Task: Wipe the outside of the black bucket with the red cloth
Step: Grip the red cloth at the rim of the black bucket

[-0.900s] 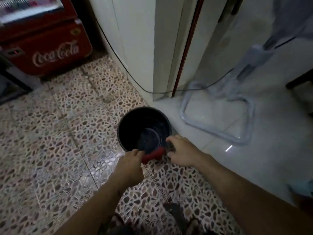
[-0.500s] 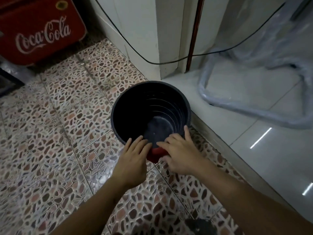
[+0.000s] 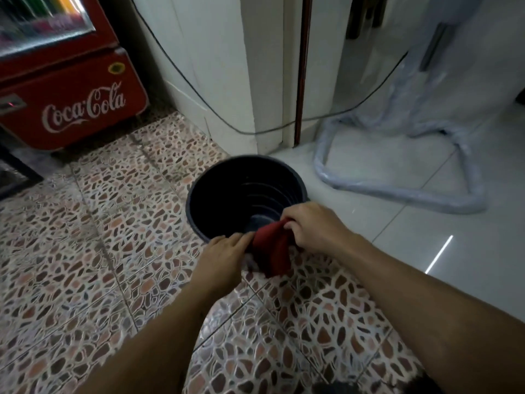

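The black bucket (image 3: 227,194) stands upright and empty on the patterned floor, at the step to the white tiles. The red cloth (image 3: 272,251) hangs down over the bucket's near outer wall. My right hand (image 3: 315,227) pinches the cloth's top edge at the near rim. My left hand (image 3: 224,258) is just left of the cloth, with its fingertips on the cloth's left edge beside the bucket's near wall. The bucket's outer near side is mostly hidden behind the hands and cloth.
A red Coca-Cola cooler (image 3: 71,100) stands at the far left. A white wall corner (image 3: 241,81) with a black cable (image 3: 199,100) rises behind the bucket. A plastic-wrapped metal frame (image 3: 397,191) rests on the white tiles (image 3: 426,251) to the right.
The red cloth was bunched small between my hands at the bucket's near rim; now it is pulled up and hangs unfolded. The view has backed away from the bucket.
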The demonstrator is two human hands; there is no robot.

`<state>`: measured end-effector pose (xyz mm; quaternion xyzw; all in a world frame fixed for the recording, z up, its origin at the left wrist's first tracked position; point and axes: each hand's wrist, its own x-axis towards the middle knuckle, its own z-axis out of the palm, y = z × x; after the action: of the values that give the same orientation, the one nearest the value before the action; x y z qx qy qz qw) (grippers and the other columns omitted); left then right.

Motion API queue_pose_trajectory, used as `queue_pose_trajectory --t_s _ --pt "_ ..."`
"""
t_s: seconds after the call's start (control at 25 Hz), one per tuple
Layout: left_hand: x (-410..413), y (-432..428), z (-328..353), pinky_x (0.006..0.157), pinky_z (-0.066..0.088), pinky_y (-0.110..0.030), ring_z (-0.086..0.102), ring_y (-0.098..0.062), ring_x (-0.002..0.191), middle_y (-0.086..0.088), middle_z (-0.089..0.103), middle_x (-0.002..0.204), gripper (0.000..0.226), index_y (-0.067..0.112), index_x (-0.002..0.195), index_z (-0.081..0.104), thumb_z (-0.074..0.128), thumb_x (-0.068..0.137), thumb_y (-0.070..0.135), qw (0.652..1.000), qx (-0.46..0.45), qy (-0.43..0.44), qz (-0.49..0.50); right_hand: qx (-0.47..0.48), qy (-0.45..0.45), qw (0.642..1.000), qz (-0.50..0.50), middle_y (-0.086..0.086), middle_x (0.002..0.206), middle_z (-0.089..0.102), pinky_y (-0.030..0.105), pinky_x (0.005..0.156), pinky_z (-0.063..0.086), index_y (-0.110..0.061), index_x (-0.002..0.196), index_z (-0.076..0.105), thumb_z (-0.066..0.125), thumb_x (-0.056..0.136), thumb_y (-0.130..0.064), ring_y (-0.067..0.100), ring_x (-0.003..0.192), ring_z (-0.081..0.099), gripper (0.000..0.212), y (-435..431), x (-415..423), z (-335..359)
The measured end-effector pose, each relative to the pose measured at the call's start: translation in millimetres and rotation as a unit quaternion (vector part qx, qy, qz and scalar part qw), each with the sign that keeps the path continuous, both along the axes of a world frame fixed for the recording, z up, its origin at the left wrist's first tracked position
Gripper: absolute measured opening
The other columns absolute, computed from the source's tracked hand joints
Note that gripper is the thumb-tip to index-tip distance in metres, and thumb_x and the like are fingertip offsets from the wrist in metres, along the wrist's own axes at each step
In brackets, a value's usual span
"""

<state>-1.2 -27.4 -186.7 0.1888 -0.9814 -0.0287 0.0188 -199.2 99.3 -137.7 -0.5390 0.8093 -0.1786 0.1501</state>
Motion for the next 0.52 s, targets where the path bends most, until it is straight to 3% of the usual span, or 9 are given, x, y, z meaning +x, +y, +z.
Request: queue_pose_trajectory --t_s 0.08,0.16,0.36,0.52 --pt "-7.0 8.1 8.8 0.072 0.048 -0.036 0.066 -0.026 0.081 -0.001 0.068 0.104 0.083 0.024 0.147 0.041 0.066 0.069 0.01 0.999 -0.018 0.018 -0.034 -0.035 -0.012 0.997 -0.07 -0.004 0.098 0.071 0.041 0.081 0.052 -0.031 0.096 0.067 0.052 0.095 -0.027 0.022 0.093 0.063 0.016 17.4 -2.2 12.5" --pt "-10.6 14.3 19.1 0.061 0.046 -0.035 0.064 -0.027 0.07 -0.002 0.067 0.093 0.084 0.024 0.15 0.038 0.065 0.071 0.021 0.997 -0.025 0.052 -0.058 -0.06 -0.021 0.988 -0.138 -0.002 0.093 0.071 0.04 0.076 0.054 -0.03 0.094 0.068 0.052 0.095 -0.026 0.022 0.086 0.064 0.016 32.3 -1.6 24.0" --pt "-25.9 32.9 40.4 0.062 0.039 -0.037 0.061 -0.028 0.076 -0.001 0.062 0.094 0.065 0.023 0.14 0.05 0.049 0.074 0.024 0.984 -0.035 0.17 -0.031 -0.188 -0.076 0.934 -0.295 0.0 0.077 0.066 0.034 0.064 0.046 -0.017 0.081 0.061 0.052 0.092 -0.013 0.022 0.075 0.063 0.015 69.5 -2.7 54.8" --pt "-19.7 42.6 43.0 0.069 0.05 -0.04 0.061 -0.029 0.086 -0.001 0.061 0.105 0.062 0.025 0.136 0.056 0.064 0.076 0.013 0.975 0.076 0.206 0.022 -0.206 -0.186 0.891 -0.359 0.005 0.087 0.064 0.031 0.059 0.043 -0.015 0.093 0.056 0.041 0.092 -0.012 0.016 0.077 0.061 0.016 84.9 12.8 77.0"
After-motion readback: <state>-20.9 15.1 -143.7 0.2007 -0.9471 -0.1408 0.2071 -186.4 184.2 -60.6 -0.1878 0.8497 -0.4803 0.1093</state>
